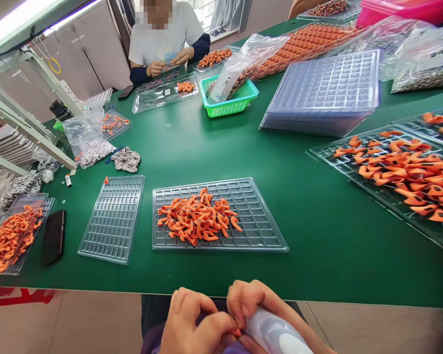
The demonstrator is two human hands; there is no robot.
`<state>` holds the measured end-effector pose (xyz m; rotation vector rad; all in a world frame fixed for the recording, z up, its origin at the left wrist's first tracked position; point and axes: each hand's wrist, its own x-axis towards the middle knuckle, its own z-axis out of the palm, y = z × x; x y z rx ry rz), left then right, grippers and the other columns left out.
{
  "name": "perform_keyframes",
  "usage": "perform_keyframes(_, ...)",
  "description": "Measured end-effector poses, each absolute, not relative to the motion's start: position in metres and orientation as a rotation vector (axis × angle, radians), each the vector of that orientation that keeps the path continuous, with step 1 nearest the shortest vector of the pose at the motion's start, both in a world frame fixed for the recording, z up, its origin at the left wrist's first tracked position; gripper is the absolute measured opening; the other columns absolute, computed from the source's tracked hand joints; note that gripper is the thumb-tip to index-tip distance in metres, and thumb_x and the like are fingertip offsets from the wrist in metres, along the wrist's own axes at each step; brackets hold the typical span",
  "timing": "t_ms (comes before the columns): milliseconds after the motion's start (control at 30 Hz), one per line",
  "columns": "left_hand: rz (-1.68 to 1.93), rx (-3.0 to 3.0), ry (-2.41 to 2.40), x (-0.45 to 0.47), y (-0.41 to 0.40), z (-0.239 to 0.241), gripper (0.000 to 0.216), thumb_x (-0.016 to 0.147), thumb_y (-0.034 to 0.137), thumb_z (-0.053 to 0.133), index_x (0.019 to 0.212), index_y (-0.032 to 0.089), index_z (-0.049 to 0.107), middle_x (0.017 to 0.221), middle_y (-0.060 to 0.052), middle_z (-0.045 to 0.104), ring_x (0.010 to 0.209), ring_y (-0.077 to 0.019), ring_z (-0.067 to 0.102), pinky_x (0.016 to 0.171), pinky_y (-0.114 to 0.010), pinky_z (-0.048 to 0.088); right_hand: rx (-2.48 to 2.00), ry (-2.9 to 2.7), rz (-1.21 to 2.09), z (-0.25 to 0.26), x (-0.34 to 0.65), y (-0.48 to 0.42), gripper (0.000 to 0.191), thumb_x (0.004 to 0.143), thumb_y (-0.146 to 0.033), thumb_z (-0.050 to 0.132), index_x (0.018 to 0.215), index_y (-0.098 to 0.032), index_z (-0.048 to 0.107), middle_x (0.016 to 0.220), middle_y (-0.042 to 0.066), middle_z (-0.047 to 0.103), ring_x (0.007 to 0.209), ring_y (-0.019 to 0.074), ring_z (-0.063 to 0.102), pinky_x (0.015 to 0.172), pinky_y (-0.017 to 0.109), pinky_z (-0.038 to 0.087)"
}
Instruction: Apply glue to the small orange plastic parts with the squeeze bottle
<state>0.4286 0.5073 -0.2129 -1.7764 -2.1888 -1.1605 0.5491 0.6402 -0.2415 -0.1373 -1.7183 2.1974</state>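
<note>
My left hand (192,322) and my right hand (249,305) are together at the bottom edge, below the table's near rim, fingertips pinching a small orange piece (237,332) between them. A white rounded bottle-like object (276,337) lies against my right hand and wrist. In front of me on the green table (317,246) lies a clear compartment tray (258,226) with a heap of small orange parts (197,217) on it. An empty clear tray (112,221) lies to its left.
Another tray of orange parts (402,172) lies at right, a stack of clear trays (325,93) behind it. A green basket (231,101) holds a bag. A black phone (53,237) and a tray of parts (9,238) are at left. A person (166,39) works across the table.
</note>
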Motion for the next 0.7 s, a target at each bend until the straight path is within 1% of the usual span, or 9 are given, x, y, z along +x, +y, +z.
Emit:
perform_keyframes(167, -1.224, -1.760, -2.183, 0.431, 0.509, -0.214, 0.027, 0.099, 0.023, 0.042, 0.086, 0.020, 0.065, 0.071, -0.002, 0.048, 0.064, -0.0150, 0.046, 0.055, -0.027, 0.038, -0.118, -1.699, 2.199, -0.234, 0.545, 0.643, 0.013, 0.091, -0.025, 0.060, 0.093, -0.028, 0.047, 0.083, 0.000, 0.053, 0.070, 0.0166, 0.052, 0.062, 0.026, 0.047)
perform_keyframes(467, -1.218, -1.762, -2.198, 0.432, 0.509, -0.217, 0.028, 0.100, 0.029, 0.043, 0.086, 0.020, 0.066, 0.069, -0.001, 0.046, 0.063, -0.0152, 0.045, 0.055, -0.027, 0.037, -0.082, -1.644, 2.276, -0.230, 0.542, 0.644, 0.014, 0.093, -0.031, 0.059, 0.094, -0.029, 0.046, 0.083, 0.000, 0.051, 0.069, 0.0163, 0.048, 0.061, 0.025, 0.046)
perform_keyframes(600, -1.235, -1.764, -2.227, 0.433, 0.509, -0.212, 0.030, 0.101, 0.031, 0.041, 0.086, 0.020, 0.065, 0.069, -0.001, 0.045, 0.064, -0.0153, 0.045, 0.055, -0.027, 0.037, -0.024, -1.580, 2.334, -0.234, 0.540, 0.644, 0.015, 0.095, -0.035, 0.057, 0.095, -0.029, 0.043, 0.085, 0.000, 0.049, 0.070, 0.0160, 0.046, 0.062, 0.026, 0.043)
perform_keyframes(700, -1.219, -1.776, -2.307, 0.434, 0.509, -0.206, 0.029, 0.101, 0.031, 0.041, 0.087, 0.020, 0.064, 0.071, -0.002, 0.046, 0.066, -0.0154, 0.046, 0.057, -0.027, 0.038, -0.010, -1.514, 2.404, -0.241, 0.541, 0.641, 0.018, 0.094, -0.034, 0.060, 0.095, -0.030, 0.042, 0.086, -0.001, 0.048, 0.071, 0.0151, 0.045, 0.063, 0.025, 0.041)
